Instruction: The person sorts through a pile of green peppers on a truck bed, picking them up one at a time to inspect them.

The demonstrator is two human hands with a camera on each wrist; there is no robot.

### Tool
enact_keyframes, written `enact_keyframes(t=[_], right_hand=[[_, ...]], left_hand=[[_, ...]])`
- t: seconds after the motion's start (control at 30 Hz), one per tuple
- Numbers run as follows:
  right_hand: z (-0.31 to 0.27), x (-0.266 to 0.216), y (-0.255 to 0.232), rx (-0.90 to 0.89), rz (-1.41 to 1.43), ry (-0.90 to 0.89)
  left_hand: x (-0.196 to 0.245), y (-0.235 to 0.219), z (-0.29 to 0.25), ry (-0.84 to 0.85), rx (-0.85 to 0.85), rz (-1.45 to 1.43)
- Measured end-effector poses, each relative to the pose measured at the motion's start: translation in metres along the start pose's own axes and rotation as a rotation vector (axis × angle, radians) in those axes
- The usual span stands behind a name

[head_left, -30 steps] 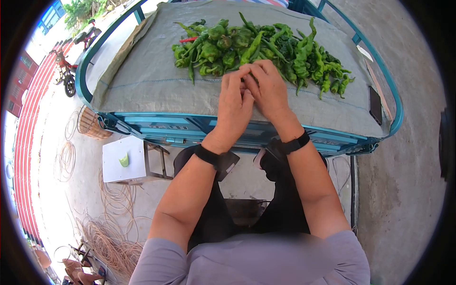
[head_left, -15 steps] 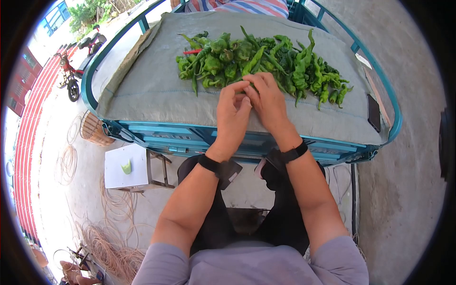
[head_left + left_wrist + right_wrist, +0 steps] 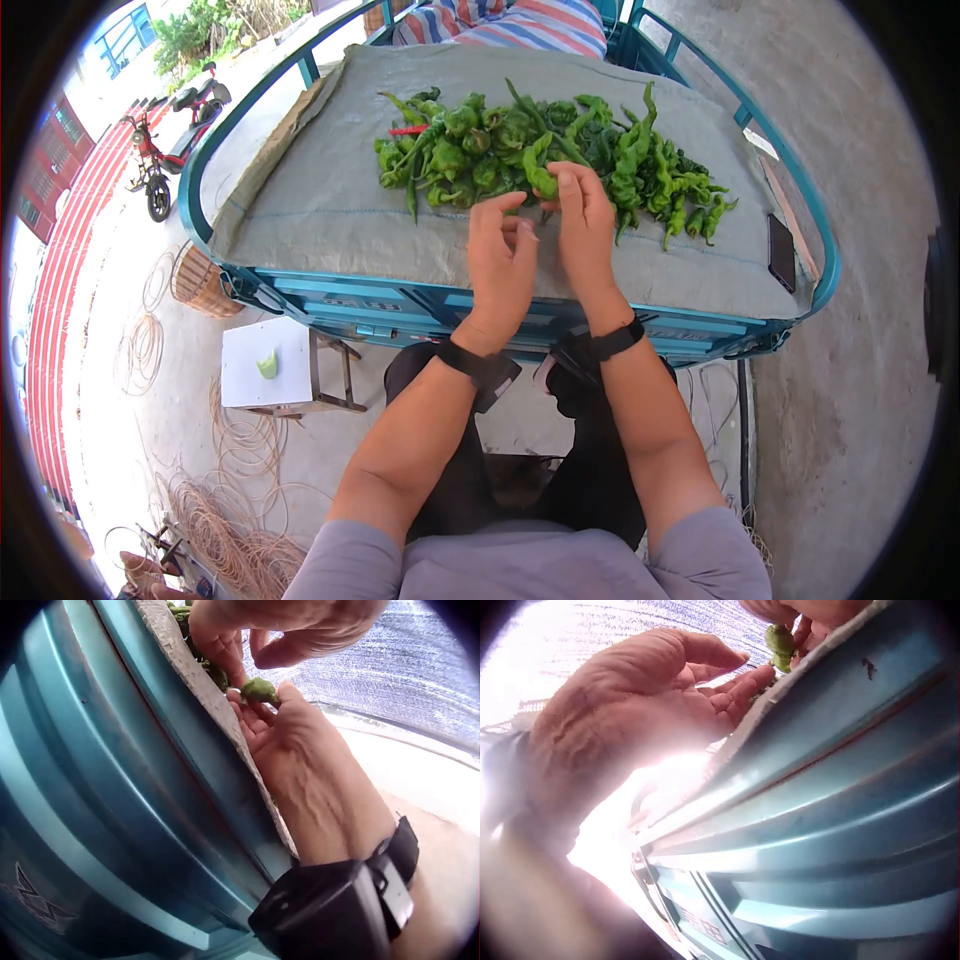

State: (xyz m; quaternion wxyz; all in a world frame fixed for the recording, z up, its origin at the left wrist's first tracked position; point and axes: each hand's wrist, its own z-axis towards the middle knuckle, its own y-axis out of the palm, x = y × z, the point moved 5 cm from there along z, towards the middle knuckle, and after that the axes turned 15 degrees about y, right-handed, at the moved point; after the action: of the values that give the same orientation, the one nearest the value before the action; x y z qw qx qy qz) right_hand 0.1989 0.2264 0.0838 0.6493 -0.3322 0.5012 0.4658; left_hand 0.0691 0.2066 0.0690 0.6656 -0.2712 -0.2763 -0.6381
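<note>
In the head view a heap of green peppers (image 3: 480,150) lies on a grey sheet (image 3: 330,180). My right hand (image 3: 588,235) pinches a green pepper (image 3: 259,691) between thumb and fingers at the heap's near edge; in the right wrist view that pepper (image 3: 779,646) shows below its fingers. My left hand (image 3: 500,265) is just left of it, fingers loosely bent and thumb apart. The right wrist view shows the left hand (image 3: 641,697) holding nothing, its fingertips close to the pepper. One red pepper (image 3: 408,130) sits at the heap's left.
The sheet covers a teal cart bed with a curved rail (image 3: 192,190). A phone (image 3: 781,253) lies near its right edge. Striped bags (image 3: 540,25) are behind. At lower left are a stool with a white top (image 3: 245,360), a basket (image 3: 203,280) and coiled cane strips (image 3: 225,525).
The hands, which touched at the fingertips, have moved apart. The right hand has turned, bringing the pepper it holds into sight. The head view has shifted, showing more of the striped bags.
</note>
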Motion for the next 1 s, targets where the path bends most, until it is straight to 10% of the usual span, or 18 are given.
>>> enact_keyframes(t=[0.43, 0.73, 0.93, 1.0], right_hand=[[0.001, -0.005, -0.001, -0.278, -0.042, 0.235], [0.0, -0.021, -0.015, 0.139, -0.532, -0.233], [0.009, -0.026, -0.033, 0.093, 0.154, 0.073], [0.012, -0.034, -0.04, 0.139, 0.194, -0.079]], left_hand=[[0.007, 0.007, 0.001, 0.306, -0.016, 0.541], [-0.002, 0.002, 0.0, 0.259, -0.141, 0.783], [-0.007, -0.004, 0.004, 0.296, -0.132, 0.648], [-0.011, -0.004, 0.004, 0.28, -0.127, 0.515]])
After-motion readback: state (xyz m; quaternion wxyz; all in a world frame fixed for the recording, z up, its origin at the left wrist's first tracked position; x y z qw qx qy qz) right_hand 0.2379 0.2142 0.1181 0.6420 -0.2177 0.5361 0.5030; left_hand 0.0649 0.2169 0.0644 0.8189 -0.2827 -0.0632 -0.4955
